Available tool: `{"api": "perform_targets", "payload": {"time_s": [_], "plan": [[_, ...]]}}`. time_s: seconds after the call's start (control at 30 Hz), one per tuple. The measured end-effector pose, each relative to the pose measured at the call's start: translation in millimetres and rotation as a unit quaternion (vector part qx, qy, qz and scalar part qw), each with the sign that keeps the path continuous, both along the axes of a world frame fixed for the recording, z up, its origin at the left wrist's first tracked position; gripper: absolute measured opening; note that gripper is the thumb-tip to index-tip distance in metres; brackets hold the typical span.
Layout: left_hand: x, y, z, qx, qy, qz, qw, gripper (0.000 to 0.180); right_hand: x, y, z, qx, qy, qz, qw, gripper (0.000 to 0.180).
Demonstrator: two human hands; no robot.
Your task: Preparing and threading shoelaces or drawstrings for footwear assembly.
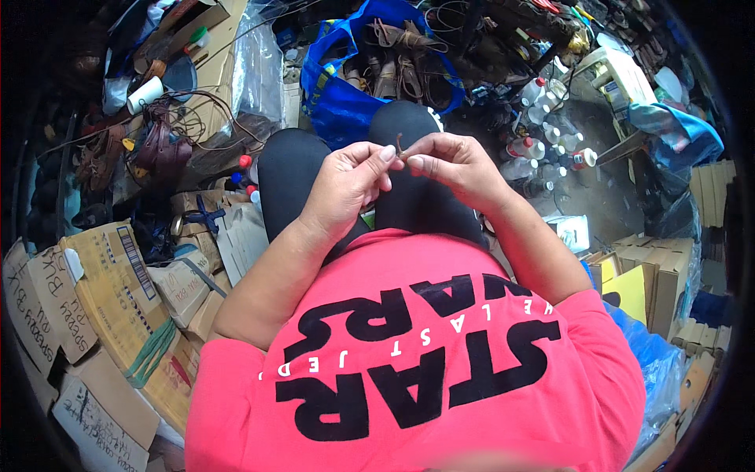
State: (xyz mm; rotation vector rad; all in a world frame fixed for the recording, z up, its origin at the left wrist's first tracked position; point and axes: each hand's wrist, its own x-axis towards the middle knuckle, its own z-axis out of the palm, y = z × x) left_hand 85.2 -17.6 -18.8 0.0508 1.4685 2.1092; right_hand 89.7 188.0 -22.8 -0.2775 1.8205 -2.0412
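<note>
Above my knees, both hands meet at a small, thin brown strip [399, 145] with a curled upper end; it looks like leather, but its exact kind is too small to tell. My right hand [458, 167] pinches it between thumb and forefinger. Close against it, my left hand [351, 182] is closed, its thumb pressed to the forefinger at the strip's lower part. Fingers cover the strip's lower end. Just beyond my knees stands a blue bag [334, 106] holding several brown leather shoe pieces [385, 79].
Several plastic bottles [539, 149] stand on the floor to the right. Cardboard boxes [110, 275] are stacked at my left, and more cardboard [649, 271] at my right. Dark red leather pieces [163, 145] and cords lie at the far left, near a white cylinder [145, 94].
</note>
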Motion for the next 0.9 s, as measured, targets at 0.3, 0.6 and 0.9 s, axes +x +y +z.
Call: {"api": "perform_targets", "payload": {"time_s": [0.3, 0.6, 0.9], "plan": [[-1, -4, -14, -0.2, 0.24, 0.036, 0.949, 0.015, -4, -4, -13, 0.01, -0.087, -0.014, 0.996, 0.02], [1, -7, -4, -0.296, 0.366, 0.03, 0.882, 0.015, -5, -10, -11, -0.056, -0.195, -0.034, 0.979, 0.018], [-5, -10, -23, -0.122, 0.132, 0.081, 0.98, 0.02, 1, -8, -15, -0.046, -0.201, 0.031, 0.978, 0.019]]}}
